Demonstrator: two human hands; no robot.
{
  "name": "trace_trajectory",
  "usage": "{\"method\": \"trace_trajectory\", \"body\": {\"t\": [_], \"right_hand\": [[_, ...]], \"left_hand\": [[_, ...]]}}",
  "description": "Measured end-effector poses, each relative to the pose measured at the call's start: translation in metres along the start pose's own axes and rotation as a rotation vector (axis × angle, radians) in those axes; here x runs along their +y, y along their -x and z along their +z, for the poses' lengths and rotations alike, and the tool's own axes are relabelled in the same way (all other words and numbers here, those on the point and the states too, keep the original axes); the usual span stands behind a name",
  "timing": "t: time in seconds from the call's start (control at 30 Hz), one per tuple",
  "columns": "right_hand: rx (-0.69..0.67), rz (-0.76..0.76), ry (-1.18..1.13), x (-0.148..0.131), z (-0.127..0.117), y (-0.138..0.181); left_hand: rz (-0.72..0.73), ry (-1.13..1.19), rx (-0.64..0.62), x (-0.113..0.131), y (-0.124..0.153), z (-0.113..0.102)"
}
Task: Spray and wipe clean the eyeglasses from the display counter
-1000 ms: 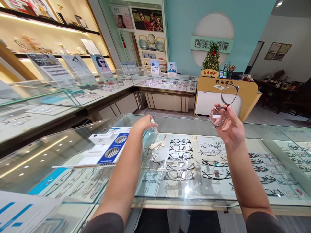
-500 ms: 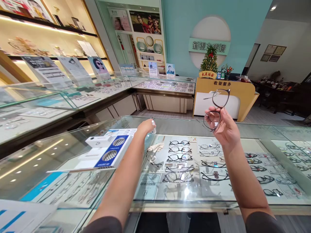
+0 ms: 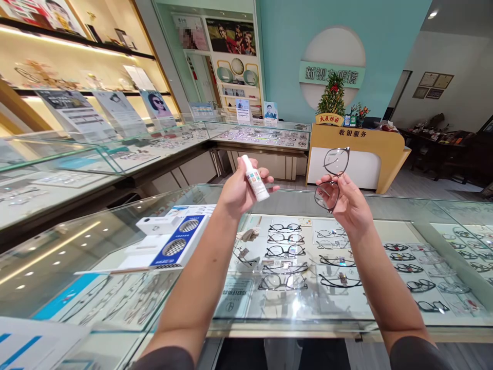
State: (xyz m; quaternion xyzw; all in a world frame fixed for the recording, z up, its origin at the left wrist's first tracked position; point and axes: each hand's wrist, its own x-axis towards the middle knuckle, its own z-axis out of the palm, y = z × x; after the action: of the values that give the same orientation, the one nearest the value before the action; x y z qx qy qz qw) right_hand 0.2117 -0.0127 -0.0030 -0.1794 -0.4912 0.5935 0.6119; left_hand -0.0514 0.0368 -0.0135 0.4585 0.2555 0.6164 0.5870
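In my left hand (image 3: 234, 190) is a small white spray bottle (image 3: 256, 180) with a coloured label, raised above the glass counter and tilted with its white cap up and to the left. The thumb lies along it and the other fingers are partly behind it. My right hand (image 3: 352, 203) pinches a pair of dark-rimmed eyeglasses (image 3: 327, 182) near the bridge. The eyeglasses are turned on end, one lens above the fingers and the other below. A gap separates the bottle from the eyeglasses.
Beneath my hands, the glass display counter (image 3: 292, 329) holds rows of spectacle frames (image 3: 285, 251). A crumpled cloth (image 3: 249, 235) lies near my left forearm. A blue and white box (image 3: 181, 239) stands to the left. Across the aisle are more display cases and a cashier desk (image 3: 358, 154).
My left hand has lifted the spray bottle off the counter and brought it up and rightward. My right hand has shifted slightly left and down with the eyeglasses.
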Motion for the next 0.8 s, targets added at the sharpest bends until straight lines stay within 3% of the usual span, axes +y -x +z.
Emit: {"method": "trace_trajectory", "body": {"t": [0.13, 0.33, 0.63, 0.8], "right_hand": [[-0.004, 0.030, -0.006, 0.003, 0.000, -0.001], [-0.032, 0.051, -0.026, 0.008, 0.001, -0.003], [-0.070, 0.106, 0.011, 0.016, 0.005, -0.001], [-0.123, 0.166, -0.011, 0.019, 0.011, 0.001]], "left_hand": [[-0.121, 0.078, -0.265, 0.006, 0.020, 0.018], [-0.109, 0.037, -0.454, 0.005, 0.034, 0.024], [-0.150, 0.123, -0.545, 0.001, 0.030, 0.039], [-0.148, 0.020, -0.493, -0.002, 0.029, 0.044]]}}
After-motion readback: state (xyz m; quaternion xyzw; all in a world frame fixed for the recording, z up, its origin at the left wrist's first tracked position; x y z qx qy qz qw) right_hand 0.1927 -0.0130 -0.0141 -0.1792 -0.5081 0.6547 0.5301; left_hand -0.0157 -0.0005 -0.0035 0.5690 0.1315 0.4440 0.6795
